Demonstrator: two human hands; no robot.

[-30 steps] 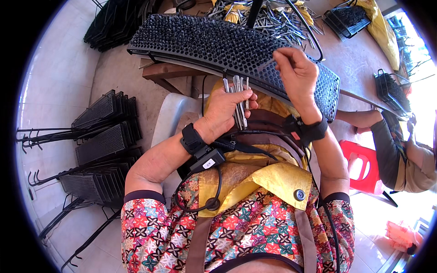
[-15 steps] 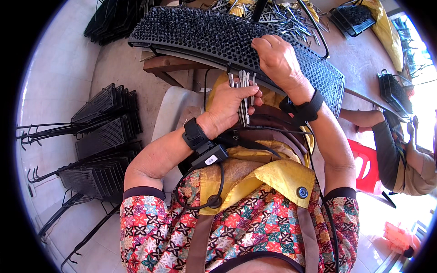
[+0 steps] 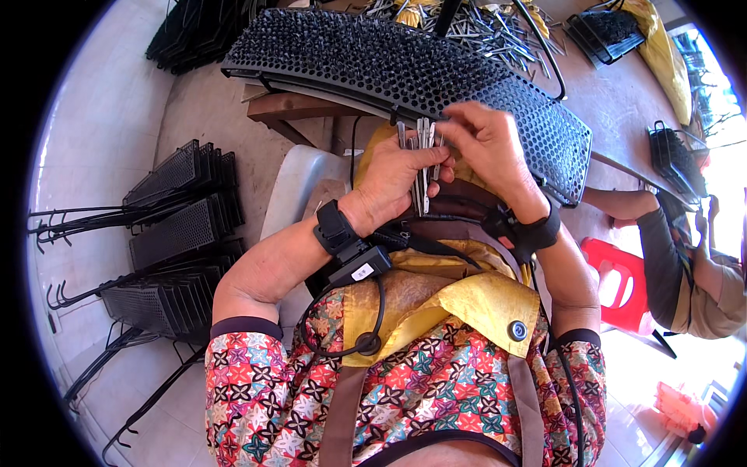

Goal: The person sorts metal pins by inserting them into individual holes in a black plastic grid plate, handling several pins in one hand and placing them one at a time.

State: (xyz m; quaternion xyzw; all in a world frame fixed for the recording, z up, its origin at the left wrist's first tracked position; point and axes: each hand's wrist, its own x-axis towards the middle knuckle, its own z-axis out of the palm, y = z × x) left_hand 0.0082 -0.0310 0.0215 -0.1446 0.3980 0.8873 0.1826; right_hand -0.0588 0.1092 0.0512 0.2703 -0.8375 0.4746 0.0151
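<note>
Left hand (image 3: 393,167) closed round a bundle of slim metal strips (image 3: 425,183), thumb across the front, strips roughly upright, ends poking out above and below the grip. Right hand (image 3: 492,148) half curled, thumb and fingertips at the bundle's upper ends; can't tell if it pinches a strip. Bundle is just off the bench's (image 3: 603,109) near edge, in front of a long black perforated rack (image 3: 548,132). Rack lies slanted along that near edge; dark bits crowd its left and middle, right-end holes look open. Behind the rack, a loose metal pile (image 3: 506,39) on the bench. Toward the bench's right end: small black rack (image 3: 675,159), near edge; another black rack (image 3: 603,37) farther back, beside yellow sheeting (image 3: 661,58).
</note>
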